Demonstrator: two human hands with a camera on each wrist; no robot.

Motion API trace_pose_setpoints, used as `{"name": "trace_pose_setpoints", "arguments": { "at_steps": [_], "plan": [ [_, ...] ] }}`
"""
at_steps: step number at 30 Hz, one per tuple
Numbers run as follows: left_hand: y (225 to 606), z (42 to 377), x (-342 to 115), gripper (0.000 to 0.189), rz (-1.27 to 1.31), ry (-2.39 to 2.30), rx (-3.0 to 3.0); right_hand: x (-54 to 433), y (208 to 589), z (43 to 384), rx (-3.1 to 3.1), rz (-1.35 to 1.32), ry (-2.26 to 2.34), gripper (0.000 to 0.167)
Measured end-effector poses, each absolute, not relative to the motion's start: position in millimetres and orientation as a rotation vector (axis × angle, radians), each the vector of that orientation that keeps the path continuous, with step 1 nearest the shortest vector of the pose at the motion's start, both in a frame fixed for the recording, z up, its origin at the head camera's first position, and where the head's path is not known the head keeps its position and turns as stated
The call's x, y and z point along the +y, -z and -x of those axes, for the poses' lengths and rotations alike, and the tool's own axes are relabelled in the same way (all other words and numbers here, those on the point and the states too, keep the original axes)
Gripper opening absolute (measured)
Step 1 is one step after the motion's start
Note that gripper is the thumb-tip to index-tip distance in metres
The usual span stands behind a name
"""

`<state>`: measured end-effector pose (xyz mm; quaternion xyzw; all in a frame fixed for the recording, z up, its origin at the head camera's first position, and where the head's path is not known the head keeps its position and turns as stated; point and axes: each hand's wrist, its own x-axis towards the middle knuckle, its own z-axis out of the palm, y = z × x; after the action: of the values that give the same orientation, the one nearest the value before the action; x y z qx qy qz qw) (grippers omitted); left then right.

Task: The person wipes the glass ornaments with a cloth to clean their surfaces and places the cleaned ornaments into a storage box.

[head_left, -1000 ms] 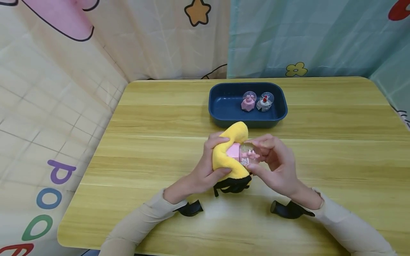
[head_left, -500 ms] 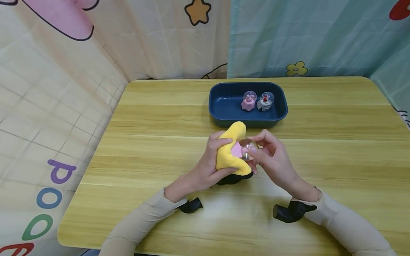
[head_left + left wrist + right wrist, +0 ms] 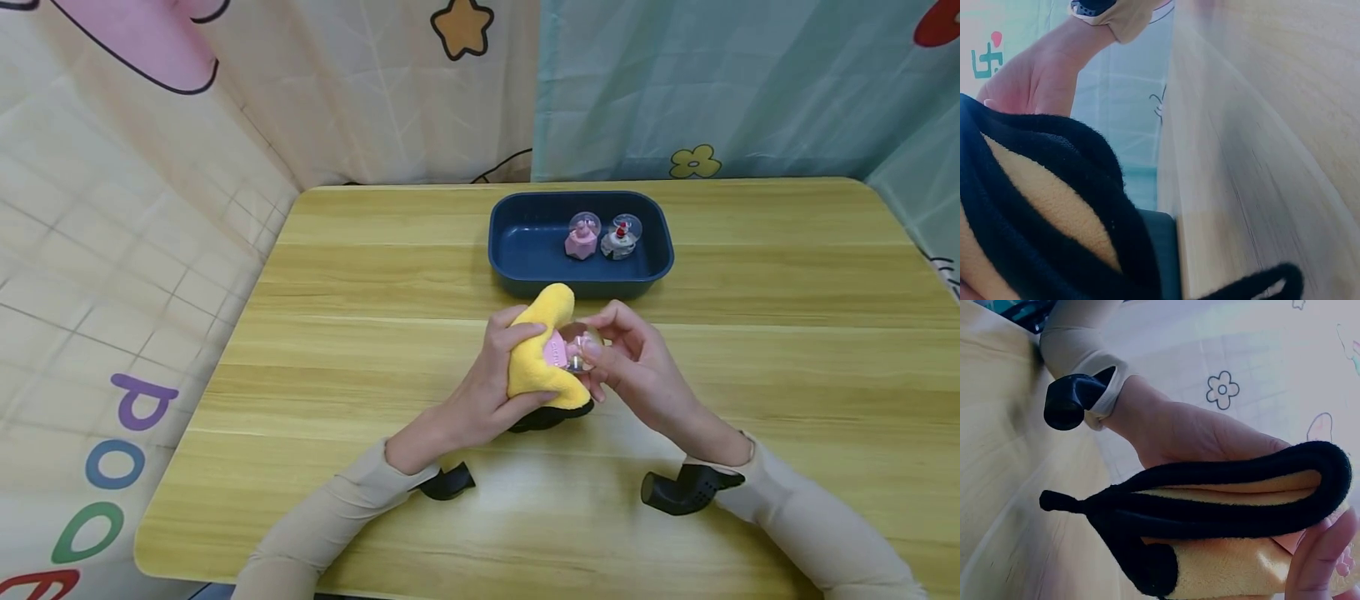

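Note:
My left hand (image 3: 487, 387) grips a yellow plush cloth (image 3: 531, 367) with black edging, wrapped about the pink base of a small snow globe (image 3: 556, 350). The globe lies sideways, its clear dome pointing right with a pink figure inside. Thumb and fingers of my right hand (image 3: 648, 379) pinch that dome. In the left wrist view, the cloth's black trim (image 3: 1138, 244) fills the lower left. In the right wrist view, a black-edged fold (image 3: 1222, 525) covers part of the left hand; a bit of pink shows by the right fingers (image 3: 1319, 559).
A dark blue tray (image 3: 525, 271) stands just beyond the hands. Inside it sit a pink snow globe (image 3: 581, 240) and a white one with a red top (image 3: 619, 240). Black wrist mounts (image 3: 678, 492) protrude from the sleeves near the wooden table (image 3: 360, 292).
The cloth and globe have tilted, so less black edging shows below. My right hand has shifted its hold, and its thumb now lies over the dome. The tray has not moved.

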<state>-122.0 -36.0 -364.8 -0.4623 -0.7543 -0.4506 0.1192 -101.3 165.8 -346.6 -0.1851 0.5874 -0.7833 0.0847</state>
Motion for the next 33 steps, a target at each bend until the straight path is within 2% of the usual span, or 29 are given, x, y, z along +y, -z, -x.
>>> {"name": "trace_pose_setpoints", "arguments": {
  "at_steps": [5,9,20,28,33],
  "plan": [
    [361,121,-37,0.058,1.373,1.382,-2.211,163,351,98,1.842,0.667,2.415,0.022],
    [357,120,-38,0.057,1.421,1.448,-2.171,159,355,92,1.960,0.865,2.513,0.028],
    [351,116,-38,0.061,1.480,1.721,-2.062,154,360,98,2.058,1.632,2.546,0.040],
    [354,113,-41,0.072,1.413,2.068,-2.145,152,355,108,2.469,2.132,2.234,0.032],
    [355,114,-41,0.075,1.385,2.194,-2.162,153,354,114,2.516,2.328,2.092,0.024]
  ]
}}
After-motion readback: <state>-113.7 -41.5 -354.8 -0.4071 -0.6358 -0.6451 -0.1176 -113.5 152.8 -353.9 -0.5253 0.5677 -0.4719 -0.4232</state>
